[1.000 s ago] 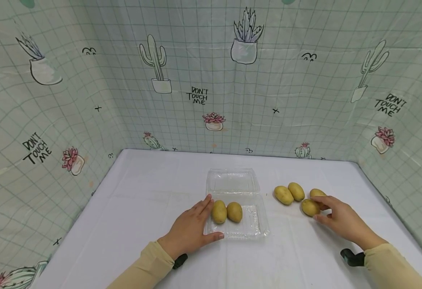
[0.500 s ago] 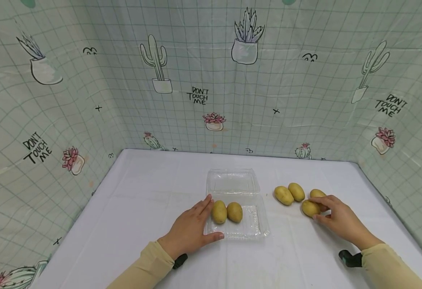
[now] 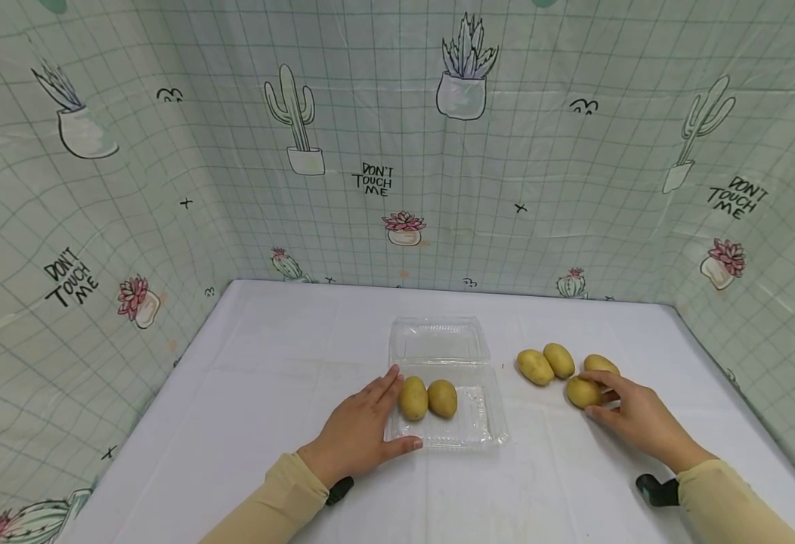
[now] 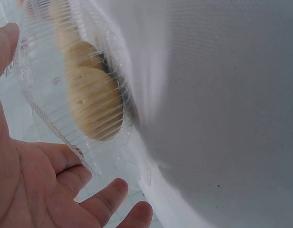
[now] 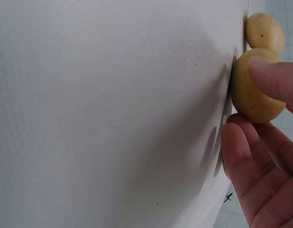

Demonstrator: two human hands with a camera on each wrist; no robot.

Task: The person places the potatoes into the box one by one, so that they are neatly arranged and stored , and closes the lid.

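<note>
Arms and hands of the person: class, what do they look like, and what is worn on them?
The left sleeve and right sleeve are long, plain and pale yellow-beige, ending near the wrists. A dark piece juts from the right wrist; another shows partly at the left. The left hand and right hand are gloveless.

The right grip (image 3: 642,414) partly hides one potato (image 3: 600,363); the lower edge crops both sleeves (image 3: 271,502).

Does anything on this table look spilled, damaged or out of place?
Nothing major stands out. The open box sits flat, two potatoes inside; the left hand touches it, the right hand grips another potato. The only oddity: tiny dark specks on the white cloth, too small to identify.
</note>
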